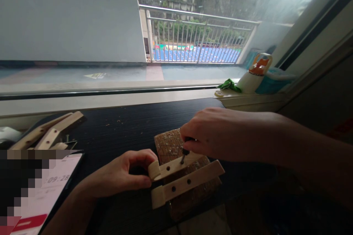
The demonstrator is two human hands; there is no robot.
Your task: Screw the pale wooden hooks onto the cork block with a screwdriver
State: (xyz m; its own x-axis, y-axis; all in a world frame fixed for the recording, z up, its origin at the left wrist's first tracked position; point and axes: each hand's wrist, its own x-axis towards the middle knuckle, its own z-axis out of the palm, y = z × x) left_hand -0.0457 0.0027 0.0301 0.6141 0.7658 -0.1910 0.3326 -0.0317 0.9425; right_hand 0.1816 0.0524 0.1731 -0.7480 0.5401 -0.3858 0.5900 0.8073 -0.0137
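My right hand (206, 130) is closed around a dark-handled screwdriver (185, 152), its shaft pointing down. The screwdriver's tip meets the upper wooden strip (174, 167) at one of its two dark holes. Thumb and fingers of my left hand (121, 170) pinch the strip's thick, rounded left end. Just below lies a second, similar wooden strip (198, 177) with two dark holes and a thick end block. Both strips rest across a rough brown block (168, 145) with a scored top. My right fingers hide most of the screwdriver's handle.
More wooden pieces (59, 128) with holes lie at the left of the black table (102, 117). A phone (62, 176) showing digits is at the lower left, partly pixelated. Behind, a window sill holds a green cloth (229, 85) and a white-and-orange container (255, 73).
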